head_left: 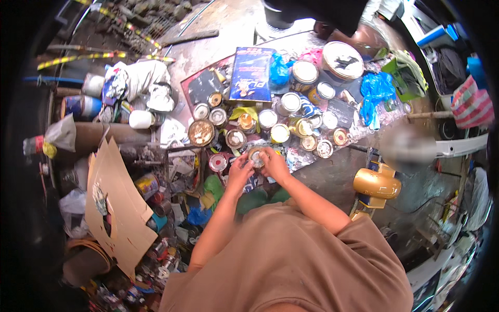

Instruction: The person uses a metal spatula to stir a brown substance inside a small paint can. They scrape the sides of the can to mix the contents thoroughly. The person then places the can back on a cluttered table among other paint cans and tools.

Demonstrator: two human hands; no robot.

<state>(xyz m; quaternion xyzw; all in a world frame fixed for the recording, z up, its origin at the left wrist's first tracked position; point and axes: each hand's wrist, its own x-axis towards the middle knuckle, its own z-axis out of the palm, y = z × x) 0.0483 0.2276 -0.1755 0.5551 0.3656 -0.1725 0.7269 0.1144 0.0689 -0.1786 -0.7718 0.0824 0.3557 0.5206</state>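
I hold the small tin [256,156] just below the golden lid [201,132], left hand [240,170] steadying it and right hand [275,165] closed over its top, both grips wrapped around it.

A small round tin [256,156] sits between the person's two hands, held just above the near edge of the cluttered workbench [332,174]. It is a short cylinder, upright, its circular top facing up. That top looks pale and metallic with a darker, brownish centre, smeared with paint. Its sides are mostly hidden behind the fingers, so I cannot tell their colour. The left hand [240,169] wraps it from the left, the right hand [275,165] from the right, fingers curled over the rim. Whether its lid is seated or loose is too small to make out.
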